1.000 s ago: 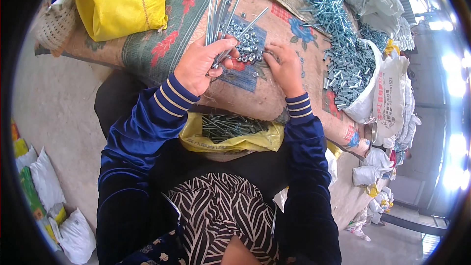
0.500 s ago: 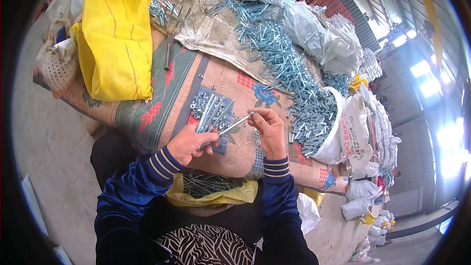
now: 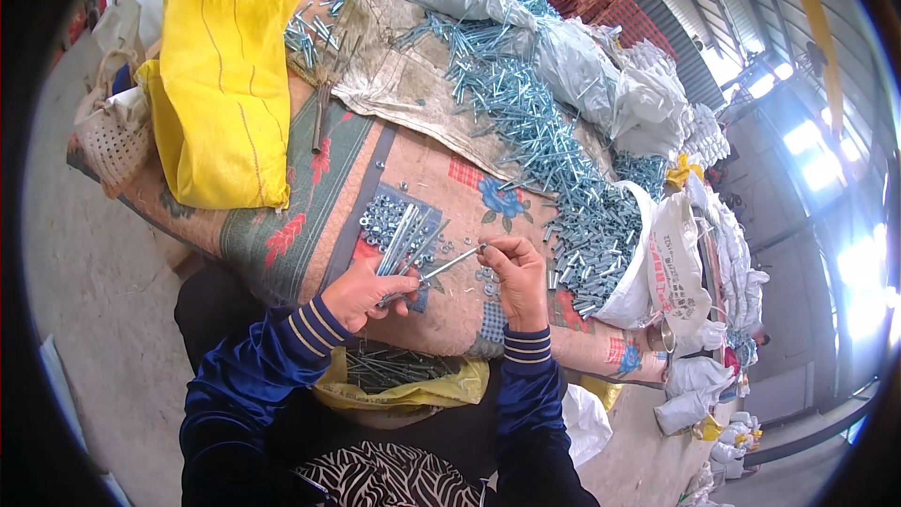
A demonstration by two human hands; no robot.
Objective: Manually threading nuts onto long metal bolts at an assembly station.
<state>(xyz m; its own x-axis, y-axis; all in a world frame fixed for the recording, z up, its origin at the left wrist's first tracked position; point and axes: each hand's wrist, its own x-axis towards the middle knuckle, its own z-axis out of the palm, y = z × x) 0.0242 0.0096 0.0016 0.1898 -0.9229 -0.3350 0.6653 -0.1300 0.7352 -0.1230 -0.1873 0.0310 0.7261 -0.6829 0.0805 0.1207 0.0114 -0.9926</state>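
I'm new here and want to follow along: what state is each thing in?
Left hand: closed around metal rods
Right hand: pinched at the slanting rod's outer end
Nuts: loose, clustered
Yellow bag below the hands: open, dark rods inside
White sack: open, short metal pieces at its mouth
Bluish metal pieces: loosely heaped
Large yellow sack: creased

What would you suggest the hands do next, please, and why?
Perhaps the right hand should twist what looks like a nut onto the slanting rod, since it pinches that piece at the rod's upper end while the left hand holds the other rods.
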